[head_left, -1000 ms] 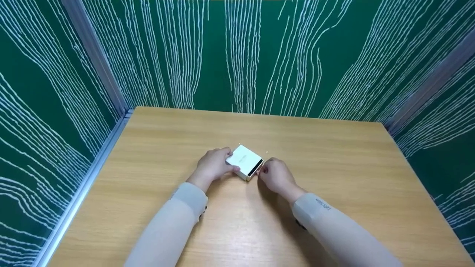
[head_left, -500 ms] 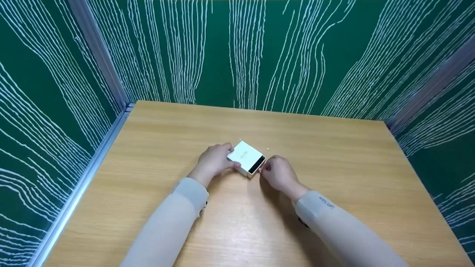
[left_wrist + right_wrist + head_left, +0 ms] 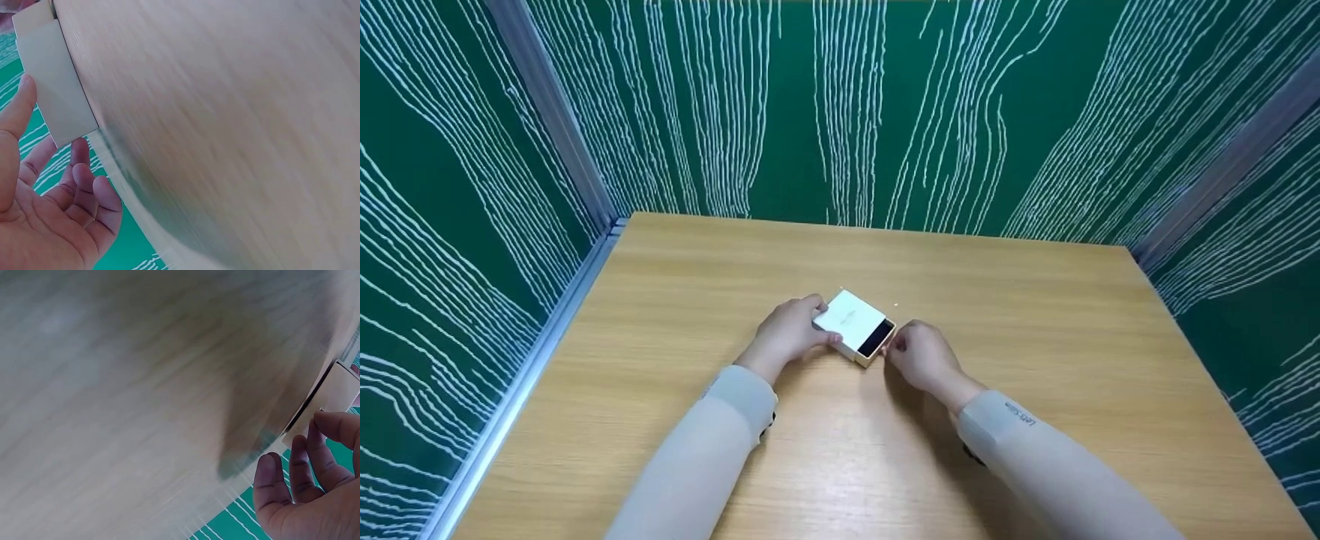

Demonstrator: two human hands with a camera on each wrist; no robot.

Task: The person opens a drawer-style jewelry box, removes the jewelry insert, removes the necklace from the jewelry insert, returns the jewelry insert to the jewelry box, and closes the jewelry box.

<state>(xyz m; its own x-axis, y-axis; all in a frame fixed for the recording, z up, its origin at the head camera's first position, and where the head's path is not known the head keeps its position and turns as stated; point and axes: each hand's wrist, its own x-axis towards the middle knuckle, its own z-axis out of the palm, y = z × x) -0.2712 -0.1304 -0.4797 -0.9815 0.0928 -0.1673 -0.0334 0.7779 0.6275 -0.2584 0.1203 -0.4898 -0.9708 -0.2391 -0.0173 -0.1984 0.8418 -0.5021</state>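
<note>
A small white drawer box lies turned at an angle on the table, with faint printing on its sleeve. My left hand grips the sleeve from the left, thumb on the near side and fingers on the far side. The inner tray sticks partly out toward the right, showing a dark interior. My right hand is at the tray's front, its thumb and index finger pinched together there. In the right wrist view, these fingertips meet right at a small spot on the pale front face; whatever they pinch is hidden.
The wooden table spreads around both hands. Tiny white specks lie just beyond the box. Green walls with white wavy lines enclose the back and sides, with metal posts at the corners.
The tray has slid farther out of the sleeve toward the right, so the dark opening is wider. My right hand has shifted slightly right with it; the left keeps its hold.
</note>
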